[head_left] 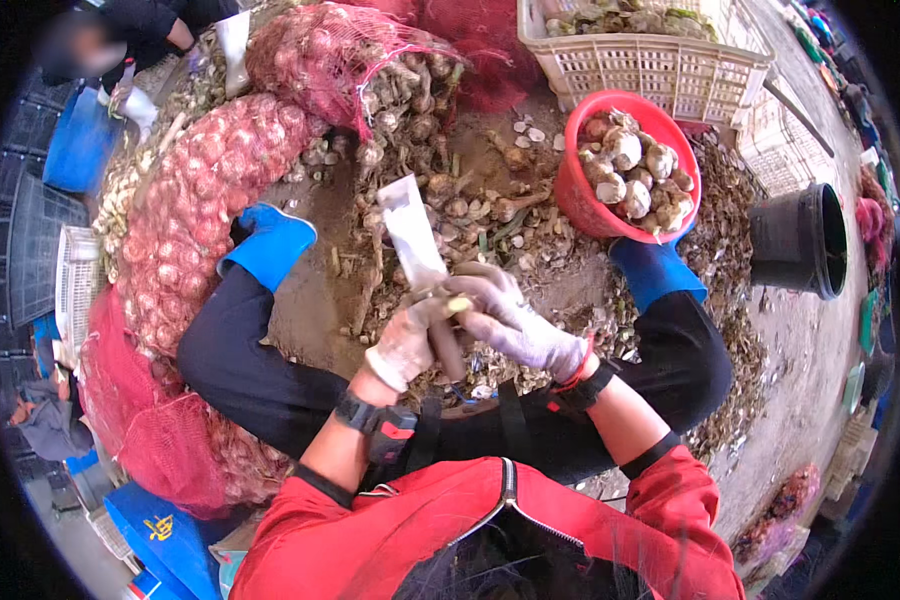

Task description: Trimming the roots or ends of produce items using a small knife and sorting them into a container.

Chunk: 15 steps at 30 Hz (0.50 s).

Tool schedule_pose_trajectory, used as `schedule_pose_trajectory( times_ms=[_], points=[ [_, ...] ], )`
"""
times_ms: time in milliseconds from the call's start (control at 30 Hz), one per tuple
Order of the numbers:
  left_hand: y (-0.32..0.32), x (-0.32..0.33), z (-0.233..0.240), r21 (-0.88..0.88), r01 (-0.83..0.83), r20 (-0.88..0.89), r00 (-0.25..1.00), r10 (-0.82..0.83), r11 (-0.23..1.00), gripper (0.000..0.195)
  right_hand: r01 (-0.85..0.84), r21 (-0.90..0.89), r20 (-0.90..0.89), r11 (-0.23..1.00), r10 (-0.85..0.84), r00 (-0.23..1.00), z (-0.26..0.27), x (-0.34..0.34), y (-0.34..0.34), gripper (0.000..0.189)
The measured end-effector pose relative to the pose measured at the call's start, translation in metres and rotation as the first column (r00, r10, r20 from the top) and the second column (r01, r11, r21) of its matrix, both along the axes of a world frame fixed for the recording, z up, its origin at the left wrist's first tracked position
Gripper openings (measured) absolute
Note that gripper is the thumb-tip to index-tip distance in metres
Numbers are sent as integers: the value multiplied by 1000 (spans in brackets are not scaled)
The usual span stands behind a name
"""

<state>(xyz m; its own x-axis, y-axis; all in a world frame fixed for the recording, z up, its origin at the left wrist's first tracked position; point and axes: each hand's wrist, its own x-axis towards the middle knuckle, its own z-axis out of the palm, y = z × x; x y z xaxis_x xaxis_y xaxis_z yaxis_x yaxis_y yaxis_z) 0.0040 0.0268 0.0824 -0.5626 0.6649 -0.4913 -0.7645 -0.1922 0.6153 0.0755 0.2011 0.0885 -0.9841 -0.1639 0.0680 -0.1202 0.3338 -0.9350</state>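
Both hands wear pale, soiled gloves and meet in front of my lap. My left hand [405, 341] is closed around a broad-bladed tool [412, 225]. Its flat, shiny blade points away from me, and a brown handle [447, 349] runs down between the hands. My right hand [521, 319] bends its fingers over the top of the tool, pressed against the left fingers. At its fingertips shows a small yellowish piece of garlic [458, 304]. The fingers hide most of it. Beyond the hands, untrimmed garlic bulbs [442, 187] with stalks lie on the ground.
A red bucket [570, 191] of garlic bulbs stands by my right blue boot [652, 274]. Red mesh sacks of garlic [187, 217] curve around my left side. A cream plastic crate [645, 71], a black bucket [787, 244] and dry peelings [735, 352] lie rightward. Another person [146, 30] sits at upper left.
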Motion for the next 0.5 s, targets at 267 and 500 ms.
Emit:
schedule_pose_trajectory(
  times_ms=[267,500],
  points=[
    [21,0,-4,-304,-104,-639,759,-122,947,17,365,-621,628,693,161,762,-5,-6,15,39],
    [14,-2,-11,-553,-366,-823,97,-560,749,26,310,-623,388,718,-60,920,-38,16,5,65]
  ],
)
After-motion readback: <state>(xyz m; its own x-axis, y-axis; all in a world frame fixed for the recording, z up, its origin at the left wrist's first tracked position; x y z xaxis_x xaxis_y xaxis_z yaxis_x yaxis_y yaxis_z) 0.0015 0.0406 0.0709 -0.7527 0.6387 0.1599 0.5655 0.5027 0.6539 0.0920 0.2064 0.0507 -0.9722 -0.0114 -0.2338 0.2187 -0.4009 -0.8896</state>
